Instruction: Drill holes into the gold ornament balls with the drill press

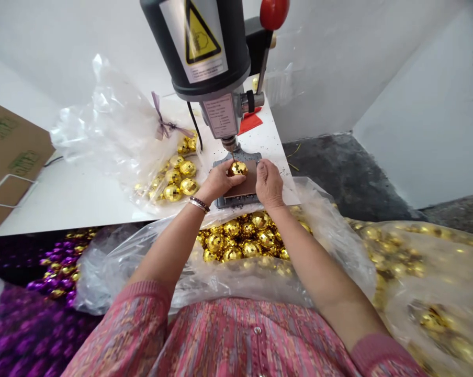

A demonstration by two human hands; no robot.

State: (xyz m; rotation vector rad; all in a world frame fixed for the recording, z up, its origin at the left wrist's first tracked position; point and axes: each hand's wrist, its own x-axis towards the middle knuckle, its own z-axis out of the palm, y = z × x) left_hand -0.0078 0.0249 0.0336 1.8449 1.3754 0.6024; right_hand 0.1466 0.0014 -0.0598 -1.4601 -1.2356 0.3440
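A shiny gold, mirror-faceted round ball (239,168) sits on a flat brown rectangular board (240,191), directly beneath the thin metal drill bit (233,156); whether the tip touches it is too small to tell. The left hand (220,182) grips the ball between thumb and fingers from its left side, probably because a round thing would roll or spin without a steadying hold. The right hand (270,183) is curled at the board's right edge, its thumb uppermost; this may keep the board from sliding, though I cannot tell whether the fingers pinch it or only rest against it.

The board lies over the grey metal base (221,203) of a black and grey bench drill (205,57), perhaps to shield the metal. A red-knobbed lever (274,14) stands at the drill's upper right, apart from both hands. Dark specks are scattered over the white tabletop (71,209) around the base.

Below the table's front edge, an open clear plastic bag (334,235) full of gold faceted balls (252,248) spreads under the forearms, seemingly within easy reach. More gold balls (173,178) lie left of the drill, beside crumpled clear plastic (103,125).
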